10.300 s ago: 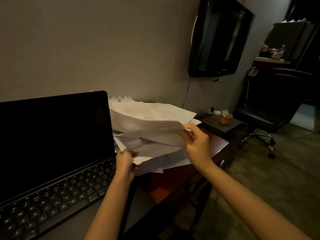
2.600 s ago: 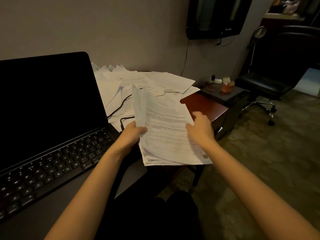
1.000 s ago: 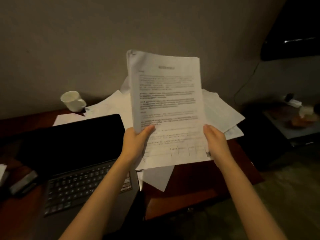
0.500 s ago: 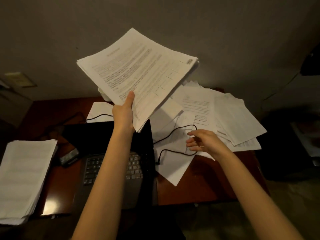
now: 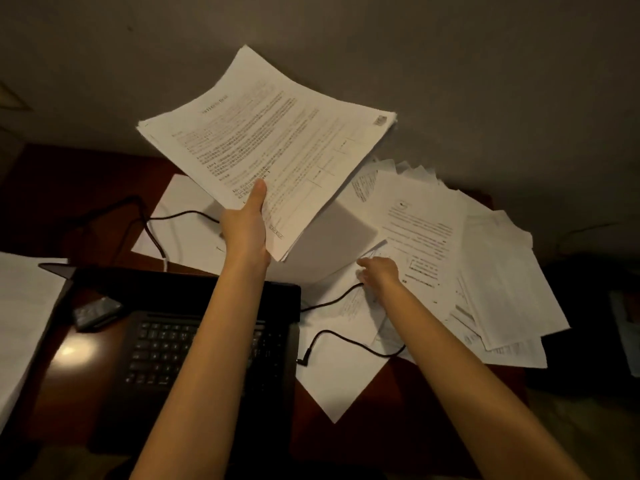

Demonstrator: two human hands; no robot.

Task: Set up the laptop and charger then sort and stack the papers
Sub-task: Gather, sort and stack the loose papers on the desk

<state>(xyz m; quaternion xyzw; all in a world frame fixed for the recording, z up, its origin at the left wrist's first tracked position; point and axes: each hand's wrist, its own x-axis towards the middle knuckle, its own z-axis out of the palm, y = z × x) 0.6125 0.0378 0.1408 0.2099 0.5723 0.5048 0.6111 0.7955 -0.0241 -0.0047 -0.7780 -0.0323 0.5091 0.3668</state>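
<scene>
Dim wall fills the top of the frame, and below it your dark red desk (image 5: pixel 86 188) runs across the middle. At the far left edge lies one squared stack of papers (image 5: pixel 20 323), which reads as the sorted pile already begun. Beside it, lower left, sits a small dark object (image 5: pixel 97 311) I cannot identify. One laptop (image 5: pixel 194 344) stands open at lower centre, screen dark. One black cable (image 5: pixel 156 237) loops behind it, and its plug (image 5: pixel 302 361) lies loose on a sheet just right of the laptop, so the charger looks not yet connected.

Your left hand (image 5: pixel 246 233) grips one thick sheaf (image 5: pixel 266 157) by its near edge, thumb on top, lifted above the desk at upper centre. Your right hand (image 5: pixel 379 271) reaches to the loose sheets (image 5: pixel 467 271) fanned across the right of the frame, fingertips on paper; whether it pinches a sheet I cannot tell. Those sheets overlap too much for a sure count, roughly a dozen. So: laptop placed, charger apparently pending, sorting partway, with most of the right-hand scatter left to gather.
</scene>
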